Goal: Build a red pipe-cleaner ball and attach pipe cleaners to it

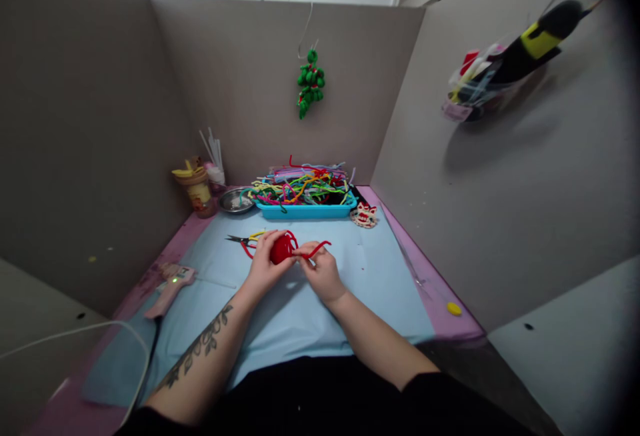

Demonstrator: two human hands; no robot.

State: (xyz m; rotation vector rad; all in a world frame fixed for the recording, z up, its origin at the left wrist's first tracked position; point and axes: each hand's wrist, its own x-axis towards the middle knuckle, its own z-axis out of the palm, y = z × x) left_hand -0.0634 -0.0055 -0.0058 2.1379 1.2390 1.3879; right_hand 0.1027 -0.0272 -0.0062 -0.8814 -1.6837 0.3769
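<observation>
A rounded red piece of coiled fuzzy stem (283, 249) is held by my left hand (267, 259), whose thumb and fingers curve around it. My right hand (320, 272) pinches a loose red strand (320, 248) that runs from this piece and sticks out to the right. The two hands almost meet at the strand, above the blue sheet (345, 316). Just behind my left hand lie scissors or pliers (240, 240) with dark tips and yellow and red handles, partly hidden by the fingers.
A blue tray (310, 211) heaped with colourful stems stands at the back, beside a metal bowl (236, 201) and a brown cup (199, 191). To the left lies a pink glue gun (173, 289) with a cable. A yellow disc (454, 309) sits right; partition walls enclose the table.
</observation>
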